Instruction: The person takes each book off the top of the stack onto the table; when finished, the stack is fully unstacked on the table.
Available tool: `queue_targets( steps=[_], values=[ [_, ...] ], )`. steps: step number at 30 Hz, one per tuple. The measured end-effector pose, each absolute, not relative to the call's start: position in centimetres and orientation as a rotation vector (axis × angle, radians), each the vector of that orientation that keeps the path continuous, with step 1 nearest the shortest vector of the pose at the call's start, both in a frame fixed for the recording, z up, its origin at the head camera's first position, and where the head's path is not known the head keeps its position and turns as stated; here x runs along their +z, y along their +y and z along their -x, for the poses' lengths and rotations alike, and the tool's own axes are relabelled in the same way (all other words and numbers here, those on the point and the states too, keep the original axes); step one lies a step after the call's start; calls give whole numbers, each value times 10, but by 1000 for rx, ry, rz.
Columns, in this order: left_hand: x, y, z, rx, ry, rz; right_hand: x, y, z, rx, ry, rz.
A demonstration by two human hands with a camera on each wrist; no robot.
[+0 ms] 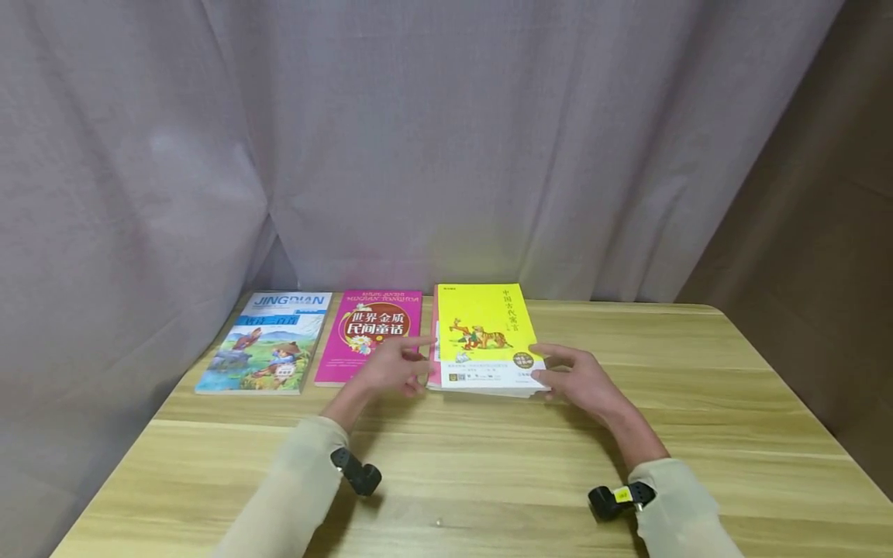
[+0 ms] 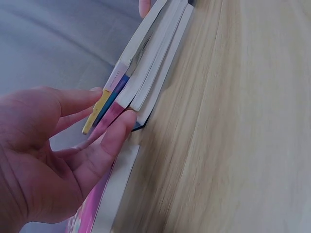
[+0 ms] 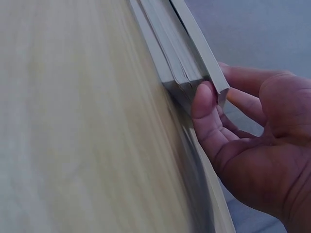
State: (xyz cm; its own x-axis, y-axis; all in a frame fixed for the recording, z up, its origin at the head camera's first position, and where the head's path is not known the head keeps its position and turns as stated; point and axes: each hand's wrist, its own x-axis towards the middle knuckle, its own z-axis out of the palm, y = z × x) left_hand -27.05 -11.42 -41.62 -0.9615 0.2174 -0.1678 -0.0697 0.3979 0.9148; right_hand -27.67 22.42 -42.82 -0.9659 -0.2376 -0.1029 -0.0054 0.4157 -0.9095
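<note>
A yellow book [image 1: 481, 318] with a tiger picture lies on top of a stack of several books, just right of the middle in the head view. Teal [image 2: 111, 99] and pink [image 2: 109, 119] spines show beneath it in the left wrist view. My left hand [image 1: 396, 366] touches the stack's left side, its thumb by the pink spine and a finger at the yellow one. From the right, my right hand [image 1: 577, 380] touches the stack's edge; its thumb [image 3: 204, 99] lies against the page corners under the top book. Neither hand's fingers are wrapped around a book.
A magenta book [image 1: 342, 341] lies flat left of the stack, partly behind my left hand. Farther left is a blue-and-white book [image 1: 268, 341] with a landscape cover. The wooden table [image 1: 453, 465] ends at a grey curtain [image 1: 432, 155] behind the books.
</note>
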Motion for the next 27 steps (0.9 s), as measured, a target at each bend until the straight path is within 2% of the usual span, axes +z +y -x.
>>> queue_targets(
  steps=[10, 27],
  values=[
    [-419, -103, 268, 1554, 2402, -167, -427, 243, 275, -1560, 2279, 275],
    [-418, -94, 269, 1424, 2521, -163, -429, 245, 275, -1651, 2245, 145]
  ],
)
